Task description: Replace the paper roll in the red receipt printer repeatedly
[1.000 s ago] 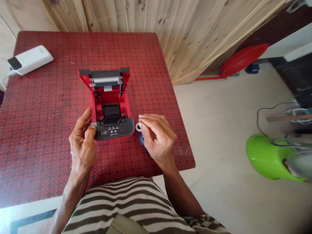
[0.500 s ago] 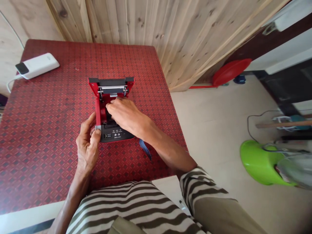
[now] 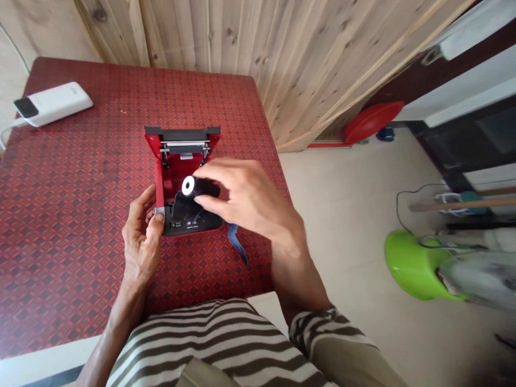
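Note:
A red and black printer (image 3: 159,183) stands on the table with its lid (image 3: 183,134) raised. My left hand (image 3: 142,231) grips its left front corner, thumb on top and fingers against the side. Between the thumb and fingers of my right hand (image 3: 245,196) is a black roll (image 3: 205,187) with a white-ringed core end facing left. The roll is just above the printer's open bay, and a loose black strip hangs from it over the front panel. A dark blue strap (image 3: 236,244) lies on the table by the printer's front right corner.
A white power bank (image 3: 58,103) with a cable lies at the table's far left. The red patterned tabletop (image 3: 80,188) meets a wooden plank wall (image 3: 234,43) at the back. On the floor to the right are a green plastic tub (image 3: 407,269) and a red basin (image 3: 373,122).
My right hand has lifted the black roll up out of the printer's bay, and the roll's white end now shows. My left hand has stayed on the printer's corner.

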Action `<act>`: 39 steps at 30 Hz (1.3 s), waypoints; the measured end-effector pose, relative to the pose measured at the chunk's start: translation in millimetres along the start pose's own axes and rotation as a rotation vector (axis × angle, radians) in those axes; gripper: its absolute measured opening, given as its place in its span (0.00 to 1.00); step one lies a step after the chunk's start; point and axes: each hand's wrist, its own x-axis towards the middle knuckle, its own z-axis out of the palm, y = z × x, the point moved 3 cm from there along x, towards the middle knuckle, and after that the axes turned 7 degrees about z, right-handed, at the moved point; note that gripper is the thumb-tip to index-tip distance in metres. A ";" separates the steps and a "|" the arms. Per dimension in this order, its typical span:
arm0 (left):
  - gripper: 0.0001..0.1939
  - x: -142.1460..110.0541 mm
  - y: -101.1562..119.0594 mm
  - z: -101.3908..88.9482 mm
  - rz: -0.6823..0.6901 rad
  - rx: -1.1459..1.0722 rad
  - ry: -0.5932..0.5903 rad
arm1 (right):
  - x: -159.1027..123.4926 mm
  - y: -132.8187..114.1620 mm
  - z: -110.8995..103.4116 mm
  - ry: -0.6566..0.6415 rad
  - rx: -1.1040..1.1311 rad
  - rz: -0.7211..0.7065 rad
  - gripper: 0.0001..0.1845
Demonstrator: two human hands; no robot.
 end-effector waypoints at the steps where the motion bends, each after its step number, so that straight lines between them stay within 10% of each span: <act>1: 0.27 0.3 0.2 0.1 0.004 0.000 0.003 | -6.2 11.6 -6.1 0.088 0.103 0.013 0.11; 6: 0.26 2.3 -0.1 0.2 0.012 0.013 0.033 | -17.4 95.1 10.8 0.443 0.537 0.257 0.13; 11: 0.26 4.1 4.4 0.1 0.054 0.058 0.075 | -9.7 133.7 71.6 0.336 0.603 0.431 0.14; 21: 0.28 0.0 1.5 -0.5 0.024 0.026 0.060 | -33.4 128.5 71.9 0.207 0.499 0.460 0.27; 28: 0.27 0.8 3.5 0.2 -0.006 -0.055 0.032 | -98.1 110.9 58.8 0.001 0.402 0.337 0.25; 34: 0.27 -1.1 -4.4 -2.9 0.002 -0.043 0.008 | -101.5 95.8 76.0 0.085 0.422 0.315 0.12; 39: 0.28 -4.4 -8.0 -0.8 -0.003 -0.017 0.023 | -97.6 72.7 28.4 0.152 0.330 0.263 0.15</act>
